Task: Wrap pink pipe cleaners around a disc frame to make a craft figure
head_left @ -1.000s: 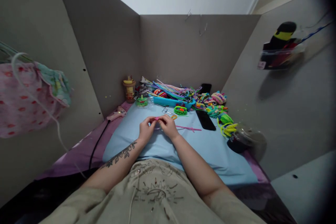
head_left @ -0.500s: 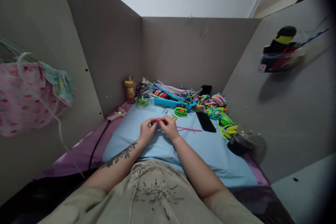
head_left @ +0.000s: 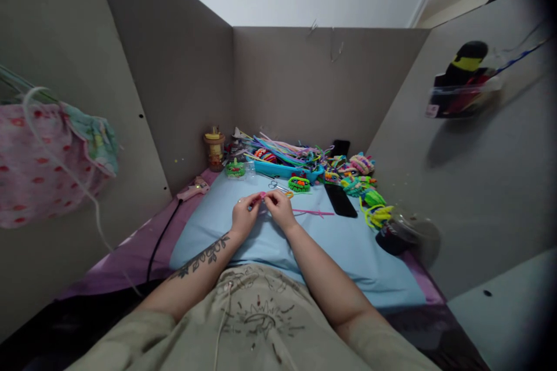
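Observation:
My left hand and my right hand meet over the light blue mat, fingertips pinched together on a pink pipe cleaner. Its loose end trails to the right across the mat. Small scissors lie just beyond my fingers. What shape the pinched part has is too small to tell.
A blue tray heaped with coloured pipe cleaners stands at the back, with finished fuzzy pieces to its right, a black phone, a glue gun at left, a small jar and a dark bowl. Cardboard walls enclose three sides.
My hands stay in the same spot; the fingers have shifted slightly along the pink pipe cleaner. The view has wobbled a little.

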Demonstrator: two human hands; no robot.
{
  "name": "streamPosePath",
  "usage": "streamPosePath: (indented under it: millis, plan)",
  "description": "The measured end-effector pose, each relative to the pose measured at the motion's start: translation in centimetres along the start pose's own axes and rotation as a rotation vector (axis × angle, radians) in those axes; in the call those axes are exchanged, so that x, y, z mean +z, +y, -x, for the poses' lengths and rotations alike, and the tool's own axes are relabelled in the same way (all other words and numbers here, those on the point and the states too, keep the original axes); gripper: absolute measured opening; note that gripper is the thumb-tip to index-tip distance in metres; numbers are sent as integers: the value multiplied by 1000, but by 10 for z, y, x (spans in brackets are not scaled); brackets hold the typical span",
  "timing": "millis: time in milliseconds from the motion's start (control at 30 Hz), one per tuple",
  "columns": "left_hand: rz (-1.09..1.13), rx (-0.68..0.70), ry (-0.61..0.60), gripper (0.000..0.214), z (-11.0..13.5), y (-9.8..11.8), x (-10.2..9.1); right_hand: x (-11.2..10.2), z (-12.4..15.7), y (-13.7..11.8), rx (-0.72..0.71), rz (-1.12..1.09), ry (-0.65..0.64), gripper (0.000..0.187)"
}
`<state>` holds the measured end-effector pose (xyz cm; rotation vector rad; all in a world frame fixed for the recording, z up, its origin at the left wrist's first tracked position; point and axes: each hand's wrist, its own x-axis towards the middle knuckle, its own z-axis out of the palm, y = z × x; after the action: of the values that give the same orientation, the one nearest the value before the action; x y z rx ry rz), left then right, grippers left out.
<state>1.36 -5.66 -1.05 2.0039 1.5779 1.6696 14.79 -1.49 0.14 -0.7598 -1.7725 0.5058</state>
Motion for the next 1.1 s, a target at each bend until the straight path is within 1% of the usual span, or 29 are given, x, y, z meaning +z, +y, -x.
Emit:
streamPosePath:
  millis: [100,333,500,733,1100]
  plan:
    - [-19,-24,15,19,-2,0,-1,0,0,-1,-2,-16,-14,14]
    - [-49,-32,-5,13,-3,-3,1,1,1,-4,21,-37,-19,8]
    - [-50,-19,-26,12,-2,-1,1,5,1,-5,40,-51,1,14]
    - [-33,-46,-21,13,-2,-2,2,7,3,0,73,-94,-7,7]
    - [8,-74,-17,15,-2,-1,2,1,2,2,113,-171,-37,11]
